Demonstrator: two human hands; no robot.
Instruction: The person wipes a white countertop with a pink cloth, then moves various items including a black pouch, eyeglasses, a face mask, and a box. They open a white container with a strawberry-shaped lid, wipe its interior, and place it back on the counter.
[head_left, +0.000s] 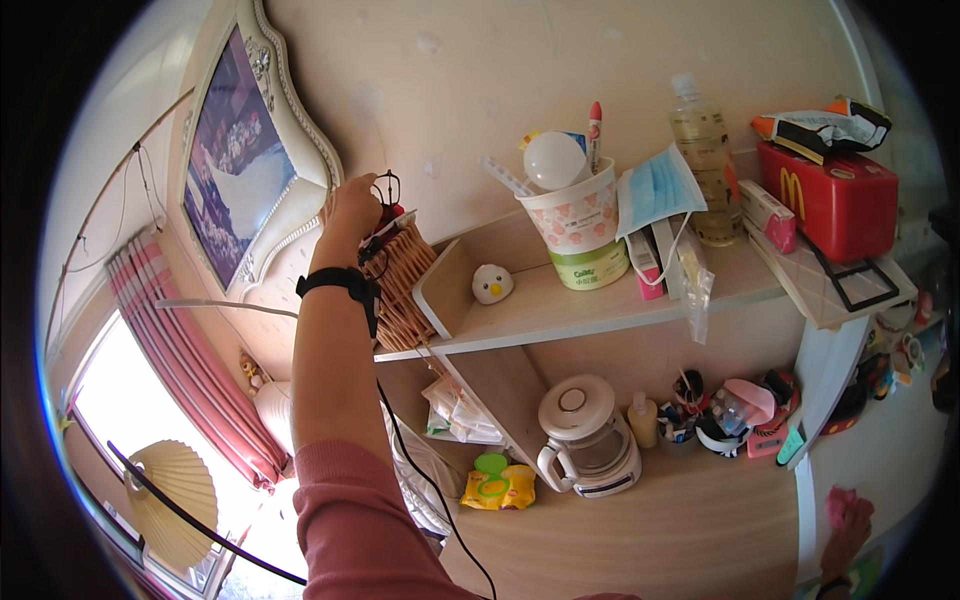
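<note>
My left hand (352, 206) is stretched up to the woven wicker basket (405, 289) at the left end of the upper shelf. Its fingers are closed at a thin black frame (388, 187), which looks like eyeglasses, above the basket's rim; the palm side is hidden. Dark and red items show at the basket's top beside the hand. Far off at the lower right, my right hand (851, 529) holds a crumpled pink cloth (841, 504) against a pale surface. A white chick figure (493, 284) sits right of the basket, past a small shelf divider (442, 289).
The shelf also bears a patterned paper bucket (568, 214), a blue face mask (660, 187), a plastic bottle (705, 165) and a red box (832, 195). Below stand a white electric kettle (589, 435) and yellow wipes (499, 486). A black cable (435, 487) hangs beside my left arm.
</note>
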